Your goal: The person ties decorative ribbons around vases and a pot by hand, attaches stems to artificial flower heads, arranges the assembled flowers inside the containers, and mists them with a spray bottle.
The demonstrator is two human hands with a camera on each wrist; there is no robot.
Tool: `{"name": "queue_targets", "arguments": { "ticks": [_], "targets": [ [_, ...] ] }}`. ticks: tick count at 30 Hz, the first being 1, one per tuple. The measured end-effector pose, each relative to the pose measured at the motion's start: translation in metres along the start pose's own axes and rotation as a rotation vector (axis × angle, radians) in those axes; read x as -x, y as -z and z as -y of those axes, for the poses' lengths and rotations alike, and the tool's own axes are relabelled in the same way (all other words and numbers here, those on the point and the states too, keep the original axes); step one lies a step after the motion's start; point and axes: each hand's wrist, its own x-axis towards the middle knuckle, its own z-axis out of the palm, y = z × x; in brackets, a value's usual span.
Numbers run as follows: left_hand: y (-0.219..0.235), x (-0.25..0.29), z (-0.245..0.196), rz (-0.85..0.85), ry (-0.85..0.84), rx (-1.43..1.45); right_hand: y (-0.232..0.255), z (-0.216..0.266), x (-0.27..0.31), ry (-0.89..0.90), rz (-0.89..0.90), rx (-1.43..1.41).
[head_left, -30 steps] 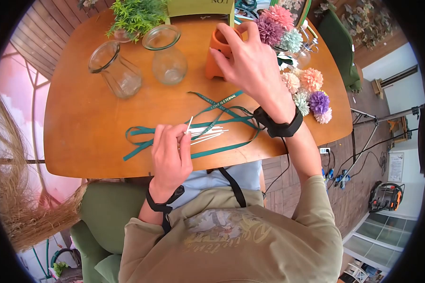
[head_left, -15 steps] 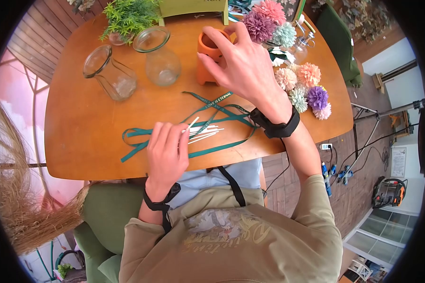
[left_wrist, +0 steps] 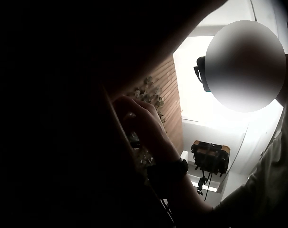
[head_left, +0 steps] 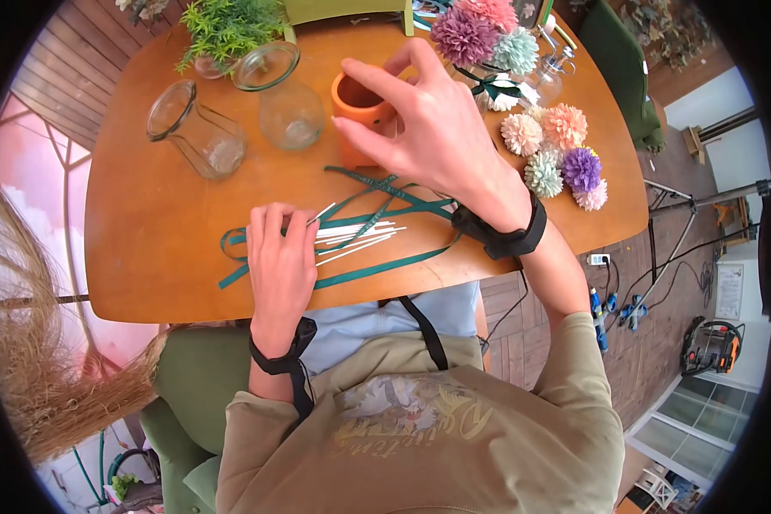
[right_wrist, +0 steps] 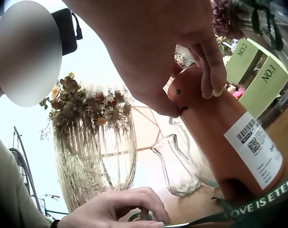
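Observation:
My right hand grips an orange pot near its rim, thumb on one side and fingers on the other. The right wrist view shows a small face and a white barcode label on the pot. Low over the table's near edge, my left hand pinches a thin white stick that pokes up past the fingertips. Beside these fingers lie several more white sticks, crossed by a dark green lettered ribbon. The left wrist view is mostly dark.
Two glass vases, a flared one and a rounder one, stand left of the pot. Behind them is a green plant. Pompom flowers lie on the right, near a clear spray bottle. A green box stands at the back.
The orange pot has shifted left and a little nearer, with my right hand still gripping it. My left hand has moved slightly left and away from my body, with the white stick.

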Motion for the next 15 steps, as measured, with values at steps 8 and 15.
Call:
{"name": "queue_targets", "arguments": {
  "ticks": [8, 15],
  "targets": [
    [-0.005, 0.003, -0.023, -0.001, -0.081, 0.234, 0.013, 0.034, 0.02, -0.076, 0.094, -0.019],
    [-0.017, 0.003, -0.029, 0.095, -0.1, 0.125, 0.04, 0.019, 0.052, -0.254, -0.063, -0.135]
  ]
}}
